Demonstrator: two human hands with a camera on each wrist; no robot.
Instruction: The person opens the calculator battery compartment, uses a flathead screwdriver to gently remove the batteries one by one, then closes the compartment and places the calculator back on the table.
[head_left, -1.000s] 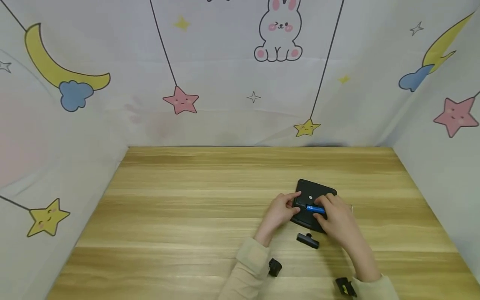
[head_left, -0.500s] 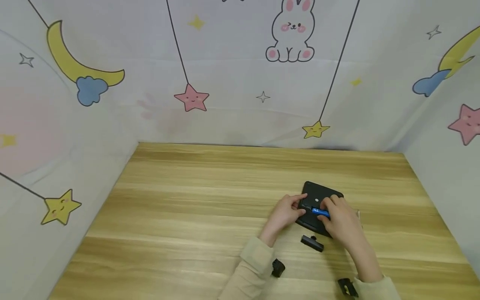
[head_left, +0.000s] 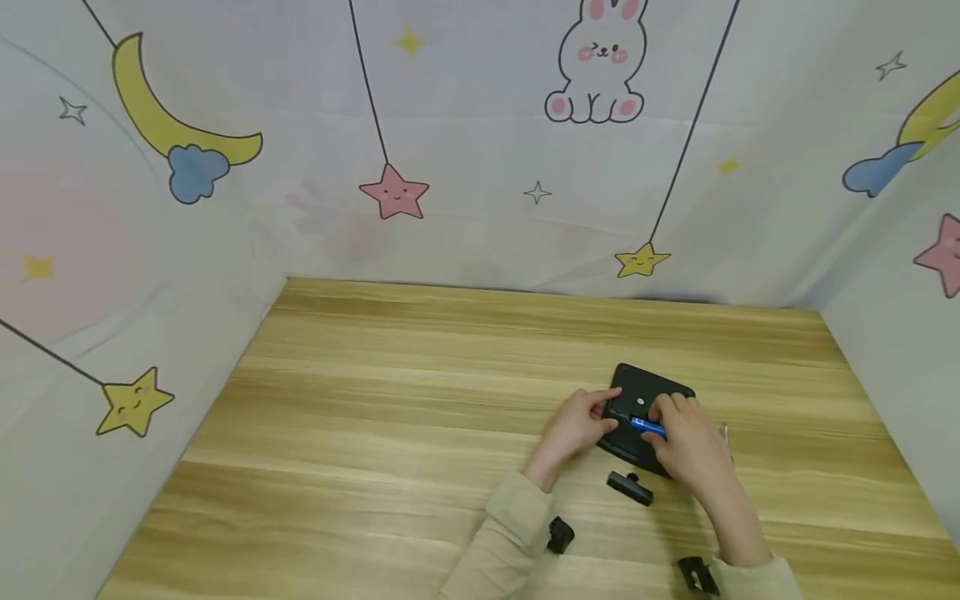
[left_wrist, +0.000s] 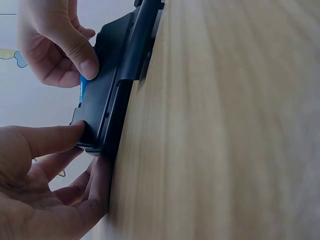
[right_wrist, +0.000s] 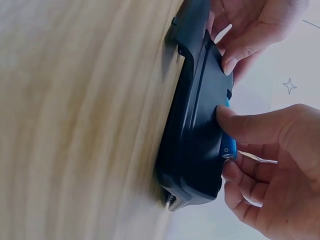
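Note:
A flat black device lies on the table with a slot in its upper face. My left hand grips its left edge, thumb on top and the other fingers at the side, as the left wrist view shows. A blue cylindrical battery sits at the slot. My right hand holds the battery near its right end, between thumb and fingers. In the right wrist view, the battery's end with a plus mark shows between the thumb and the fingers below it.
A short black bar with a small tab lies in front of the device on the wooden table. Small black pieces show beside the left sleeve and the right sleeve. White printed cloth walls the back and sides.
The head view has shifted, so the whole scene sits a little farther right. Both hands keep their hold on the device and the battery, with hardly any movement.

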